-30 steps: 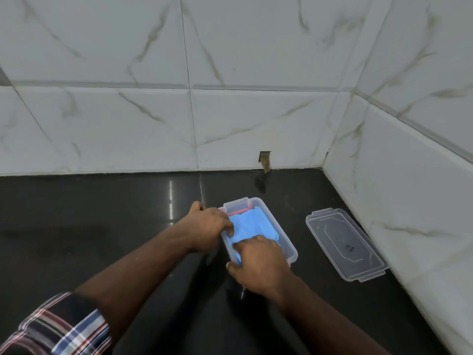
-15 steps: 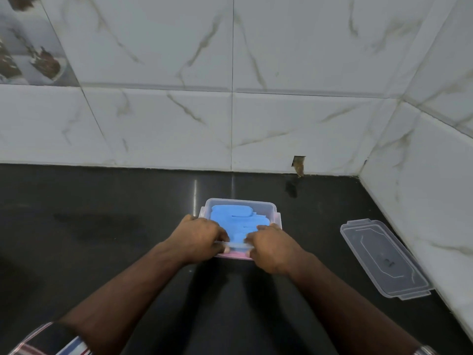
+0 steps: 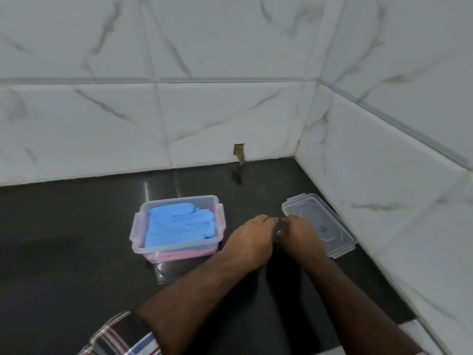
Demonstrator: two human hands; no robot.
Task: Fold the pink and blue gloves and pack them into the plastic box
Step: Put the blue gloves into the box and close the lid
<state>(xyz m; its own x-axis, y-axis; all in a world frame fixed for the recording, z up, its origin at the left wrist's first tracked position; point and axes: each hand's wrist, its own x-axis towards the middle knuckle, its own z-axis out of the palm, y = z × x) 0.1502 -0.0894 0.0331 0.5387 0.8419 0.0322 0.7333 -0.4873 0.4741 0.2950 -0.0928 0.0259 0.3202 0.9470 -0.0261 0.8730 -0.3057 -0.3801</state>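
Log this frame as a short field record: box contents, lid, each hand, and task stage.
box: clear plastic box on the black counter, uncovered
contents: folded blue gloves on top, pink gloves beneath
lid: clear plastic lid lying flat on the counter, right of the box
left hand: beside the lid, holding nothing
right hand: at the lid's near-left edge, grip unclear
stage: gloves packed, lid off

On a countertop (image 3: 64,252) set in a tiled wall corner, an open plastic box (image 3: 176,249) sits left of centre frame with folded gloves (image 3: 176,226) stacked inside. Its lid (image 3: 330,226) lies to the right, near the side wall (image 3: 384,188). Between them, a left hand (image 3: 249,238) and a right hand (image 3: 299,233) meet at the lid's near-left edge.
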